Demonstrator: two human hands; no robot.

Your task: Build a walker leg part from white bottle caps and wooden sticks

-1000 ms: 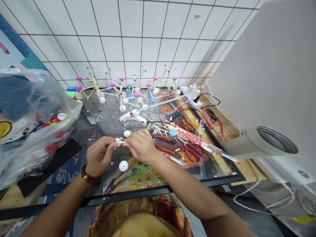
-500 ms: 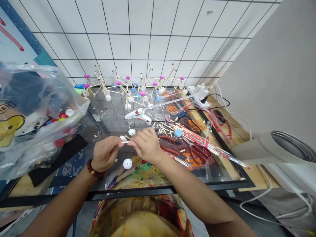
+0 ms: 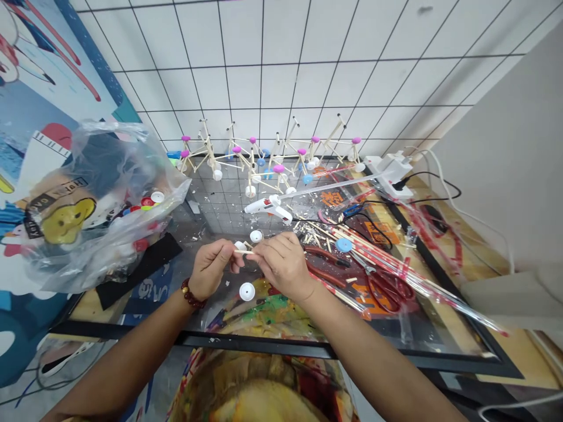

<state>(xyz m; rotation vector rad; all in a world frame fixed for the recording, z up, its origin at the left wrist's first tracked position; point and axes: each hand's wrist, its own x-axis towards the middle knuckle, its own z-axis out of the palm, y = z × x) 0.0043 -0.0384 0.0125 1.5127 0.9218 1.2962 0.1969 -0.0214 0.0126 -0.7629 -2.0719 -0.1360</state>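
My left hand (image 3: 212,266) and my right hand (image 3: 284,264) meet over the near middle of the table, each pinching one end of a short pale wooden stick (image 3: 243,252). A white wheel (image 3: 240,246) shows just behind the stick, between my hands; whether it is joined to the stick I cannot tell. Another white wheel (image 3: 255,236) lies beyond my fingers. A white cap-like disc (image 3: 247,291) rests on the table below the hands. Farther back lies a white glue gun (image 3: 269,208) with a clear glue stick (image 3: 329,186) in its rear.
Small stick models (image 3: 264,158) with pink and blue discs stand along the tiled wall. At right lie bundled sticks (image 3: 373,252), red-handled scissors (image 3: 387,290), pliers (image 3: 328,264), a blue disc (image 3: 343,245) and a power strip (image 3: 389,173). A plastic bag (image 3: 105,223) fills the left.
The camera view has swung left, so everything sits farther right in the picture. Both hands still hold the stick in nearly the same place over the table.
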